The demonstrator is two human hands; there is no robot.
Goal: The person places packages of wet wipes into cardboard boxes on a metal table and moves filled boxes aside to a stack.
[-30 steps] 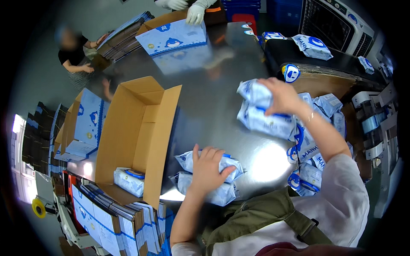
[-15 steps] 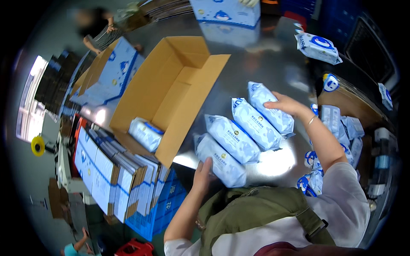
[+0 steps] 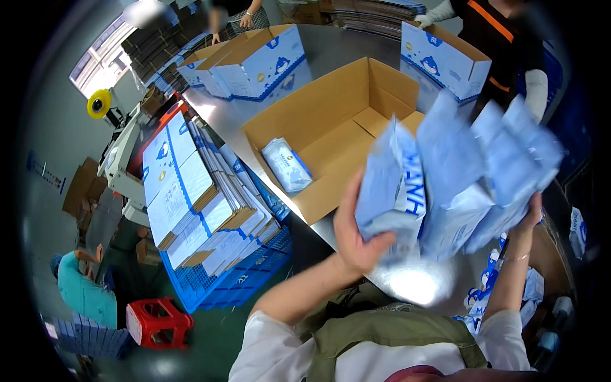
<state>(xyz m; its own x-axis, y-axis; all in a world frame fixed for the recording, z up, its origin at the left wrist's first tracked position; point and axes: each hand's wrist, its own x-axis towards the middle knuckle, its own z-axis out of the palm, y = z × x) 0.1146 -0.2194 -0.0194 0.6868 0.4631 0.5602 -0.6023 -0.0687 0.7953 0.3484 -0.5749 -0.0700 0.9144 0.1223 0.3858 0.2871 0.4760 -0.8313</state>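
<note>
Between both hands I hold a row of several blue-and-white soft tissue packs (image 3: 450,156), raised above the metal table and tilted on end, slightly blurred. My left hand (image 3: 359,232) presses the leftmost pack, its thumb on the near side. At the row's other end is my right hand (image 3: 529,213), its fingers partly hidden by the packs. Beyond and to the left, an open brown-lined carton (image 3: 324,149) lies on the table. A single tissue pack (image 3: 286,165) rests in its near left end. The lifted packs cover the carton's right part.
Flattened cartons (image 3: 184,184) stand in a blue crate (image 3: 238,274) at the left. Blue-and-white cartons (image 3: 264,70) are across the table, another carton (image 3: 439,60) beside a gloved co-worker. More tissue packs (image 3: 531,290) lie at my right. A red stool (image 3: 159,323) is on the floor.
The row of tissue packs has gone from lying on the table to being lifted and squeezed between my hands. My view has shifted left, showing more of the crate and stool.
</note>
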